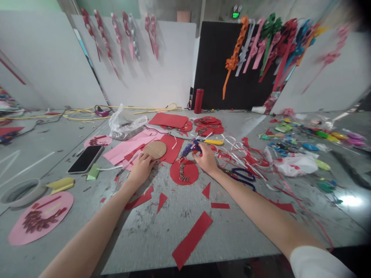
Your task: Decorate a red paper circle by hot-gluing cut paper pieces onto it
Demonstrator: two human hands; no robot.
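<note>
My right hand [205, 159] is wrapped round a blue glue gun [189, 148], its nozzle pointing down and left. Below the nozzle lies a red paper disc [174, 174] with brown curled pieces [182, 170] set on it in a bent row. My left hand [142, 166] rests at the lower edge of a round cardboard disc [156, 148], fingers bent down and close together near small dark bits. What those fingers pinch, if anything, is hidden. Blue-handled scissors [242, 175] lie under my right forearm.
Red paper scraps [193, 239] lie in front. To the left are a phone [86, 159], a tape roll [23, 193] and a decorated pink disc [62, 200]. Further back stand a plastic bag [118, 123], stacked red discs [216, 125] and a red flask [198, 101]. Tangled ribbons [255, 158] lie right.
</note>
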